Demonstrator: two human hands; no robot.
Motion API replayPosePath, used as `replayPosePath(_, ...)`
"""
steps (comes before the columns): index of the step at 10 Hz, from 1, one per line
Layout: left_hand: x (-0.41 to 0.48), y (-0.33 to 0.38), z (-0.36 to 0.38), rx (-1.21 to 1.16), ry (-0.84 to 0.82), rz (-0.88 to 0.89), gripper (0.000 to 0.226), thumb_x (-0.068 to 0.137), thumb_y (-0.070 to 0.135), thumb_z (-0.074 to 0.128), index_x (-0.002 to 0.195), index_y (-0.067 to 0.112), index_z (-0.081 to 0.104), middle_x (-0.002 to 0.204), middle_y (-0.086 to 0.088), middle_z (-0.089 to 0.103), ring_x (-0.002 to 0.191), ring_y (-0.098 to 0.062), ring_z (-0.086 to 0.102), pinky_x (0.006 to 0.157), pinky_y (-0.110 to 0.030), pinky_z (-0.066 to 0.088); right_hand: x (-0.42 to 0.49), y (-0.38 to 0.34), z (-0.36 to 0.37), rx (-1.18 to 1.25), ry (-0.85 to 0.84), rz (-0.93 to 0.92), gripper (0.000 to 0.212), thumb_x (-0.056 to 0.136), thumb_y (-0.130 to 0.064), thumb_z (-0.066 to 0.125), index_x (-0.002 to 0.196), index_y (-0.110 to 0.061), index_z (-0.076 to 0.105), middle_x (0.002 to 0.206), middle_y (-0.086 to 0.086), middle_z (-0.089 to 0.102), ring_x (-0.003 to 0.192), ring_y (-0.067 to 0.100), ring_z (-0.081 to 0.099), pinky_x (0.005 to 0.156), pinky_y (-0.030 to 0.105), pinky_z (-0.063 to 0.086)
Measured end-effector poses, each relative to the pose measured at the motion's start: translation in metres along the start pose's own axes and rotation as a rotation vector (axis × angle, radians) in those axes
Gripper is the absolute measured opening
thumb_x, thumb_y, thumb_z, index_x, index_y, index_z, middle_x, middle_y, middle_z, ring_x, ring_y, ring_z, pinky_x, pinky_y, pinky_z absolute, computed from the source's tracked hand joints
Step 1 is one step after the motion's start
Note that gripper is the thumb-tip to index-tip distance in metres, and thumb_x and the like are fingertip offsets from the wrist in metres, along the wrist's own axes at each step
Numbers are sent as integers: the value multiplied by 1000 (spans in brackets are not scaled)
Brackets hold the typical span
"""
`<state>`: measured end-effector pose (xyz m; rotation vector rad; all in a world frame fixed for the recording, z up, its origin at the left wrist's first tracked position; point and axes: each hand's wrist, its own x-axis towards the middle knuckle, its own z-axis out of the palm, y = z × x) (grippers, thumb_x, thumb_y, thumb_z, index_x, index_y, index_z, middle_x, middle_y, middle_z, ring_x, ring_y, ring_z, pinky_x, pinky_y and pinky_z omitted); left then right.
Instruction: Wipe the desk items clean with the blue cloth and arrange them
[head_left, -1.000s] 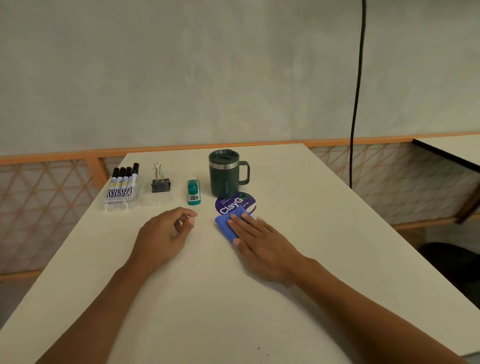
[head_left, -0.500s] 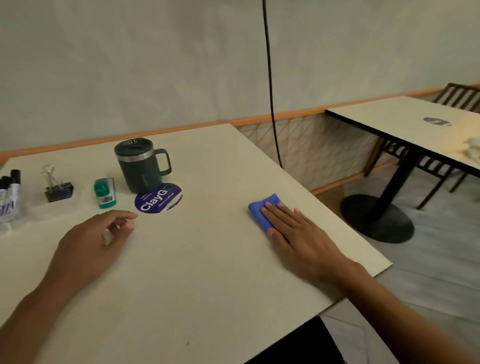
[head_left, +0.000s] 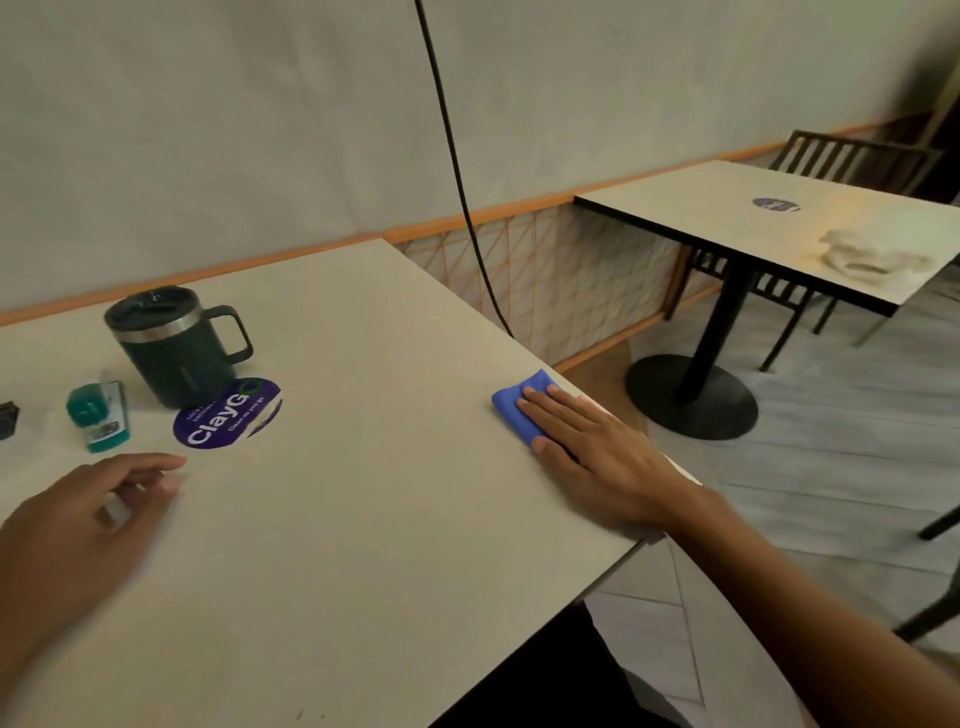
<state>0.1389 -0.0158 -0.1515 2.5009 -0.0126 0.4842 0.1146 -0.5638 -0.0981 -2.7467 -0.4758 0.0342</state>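
Your blue cloth (head_left: 511, 410), folded small at the desk's (head_left: 363, 545) right edge, well apart from the mug (head_left: 166, 353), looks soft, light and likely to bunch, so pinch its thick fold; your right hand (head_left: 597, 457) presses it flat, fingers straight and close together, while your left hand (head_left: 78, 519) rests loosely curled, holding nothing.

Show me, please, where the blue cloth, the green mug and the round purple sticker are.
blue cloth (head_left: 508, 410): head view, its uncovered left part.
green mug (head_left: 176, 364): head view, the middle of its body.
purple sticker (head_left: 228, 415): head view, its centre, by the white lettering.
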Motion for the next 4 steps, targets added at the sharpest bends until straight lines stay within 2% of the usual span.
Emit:
replayPosePath(1,-5,14,-5,70,-5,-6,24,105,44,64,127,39,70,102,13,67,88,-18,61,79,-47,57,5,2,-5,-15,-15,-21,59,114,-56,26,170,-40,19,176,-22,11,160,-8,-7,124,16,-15)
replayPosePath(2,-11,37,-12,107,-24,-34,25,100,48,61,122,42,70,102,14,66,85,-15,61,79,-47,59,20,-13,-14,-133,130,-46,52,114,-50,37,164,-34,41,170,-13,38,161,6,22,134,37,5)
replayPosePath(3,-17,56,-18,91,-11,-15,20,101,38,66,119,43,71,103,11,68,84,-13,61,81,-45,57,51,-67,-7,-76,273,-199,41,111,-39,49,149,-31,59,151,-12,62,144,12,50,122,40,37)
replayPosePath(4,-15,68,-17,68,29,-19,23,102,31,68,122,43,70,105,8,70,86,-13,61,81,-42,56,93,-124,21,19,201,-304,40,108,-35,55,146,-27,62,145,-7,66,137,19,55,108,39,46)
